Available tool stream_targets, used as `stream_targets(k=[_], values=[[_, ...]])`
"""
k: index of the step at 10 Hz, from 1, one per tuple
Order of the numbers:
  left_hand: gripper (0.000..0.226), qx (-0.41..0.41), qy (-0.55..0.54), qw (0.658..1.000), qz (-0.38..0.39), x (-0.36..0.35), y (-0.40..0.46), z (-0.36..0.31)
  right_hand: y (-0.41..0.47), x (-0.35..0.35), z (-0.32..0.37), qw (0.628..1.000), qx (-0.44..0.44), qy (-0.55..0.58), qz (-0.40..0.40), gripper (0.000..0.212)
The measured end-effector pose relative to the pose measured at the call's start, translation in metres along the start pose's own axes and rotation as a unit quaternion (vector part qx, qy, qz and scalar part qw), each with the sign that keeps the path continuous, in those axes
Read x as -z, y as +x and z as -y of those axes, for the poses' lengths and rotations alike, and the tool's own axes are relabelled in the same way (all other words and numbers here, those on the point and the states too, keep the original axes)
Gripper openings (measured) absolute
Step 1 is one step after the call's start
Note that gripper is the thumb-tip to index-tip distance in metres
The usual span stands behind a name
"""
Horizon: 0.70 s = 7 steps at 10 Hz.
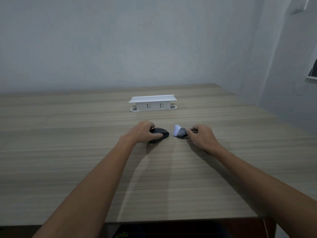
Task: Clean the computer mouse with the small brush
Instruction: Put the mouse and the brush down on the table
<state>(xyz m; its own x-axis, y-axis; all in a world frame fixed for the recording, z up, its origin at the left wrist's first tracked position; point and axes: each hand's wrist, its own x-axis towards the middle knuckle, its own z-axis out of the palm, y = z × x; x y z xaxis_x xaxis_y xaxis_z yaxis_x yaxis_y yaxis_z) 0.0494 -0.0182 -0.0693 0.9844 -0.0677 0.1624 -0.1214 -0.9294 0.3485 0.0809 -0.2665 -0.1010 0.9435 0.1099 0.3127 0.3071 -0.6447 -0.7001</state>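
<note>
Left hand (143, 133) fingers wrap the mouse (160, 133); right hand (201, 136) fingers pinch the small brush (180, 133), bristles pointing left toward it.

Pretty much the whole wooden surface (68, 160) is open on both sides and up front, only a white socket box (152, 104) sits toward the back, with a narrow gap between the mouse (160, 133) and the brush (179, 133).

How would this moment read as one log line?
left hand: gripping mouse on table | right hand: holding brush | bristles apart from mouse
</note>
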Motion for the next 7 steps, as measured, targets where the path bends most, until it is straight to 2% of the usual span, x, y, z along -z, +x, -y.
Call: stream_targets(k=[2,3,4,5,6,7], values=[[0.041,0.042,-0.085,0.990,-0.104,-0.005,-0.011,0.006,0.004,0.007,-0.004,0.999,0.029,-0.024,-0.007,0.027],[0.044,0.075,-0.067,0.984,-0.146,-0.007,-0.012,0.020,0.013,0.012,-0.009,0.995,0.081,-0.060,-0.014,0.032],[0.042,0.098,0.002,0.984,-0.149,-0.007,-0.013,0.040,0.025,0.017,-0.025,0.981,0.129,-0.145,-0.028,0.031],[0.049,0.134,0.062,0.983,-0.109,-0.009,-0.023,0.055,0.030,0.020,-0.042,0.966,0.117,-0.231,-0.018,0.043],[0.064,0.168,0.056,0.983,-0.052,-0.014,-0.033,0.065,0.030,0.020,-0.053,0.963,0.060,-0.260,0.027,0.057],[0.070,0.172,0.048,0.983,-0.043,-0.016,-0.037,0.064,0.030,0.018,-0.054,0.961,0.029,-0.268,0.061,0.066]])
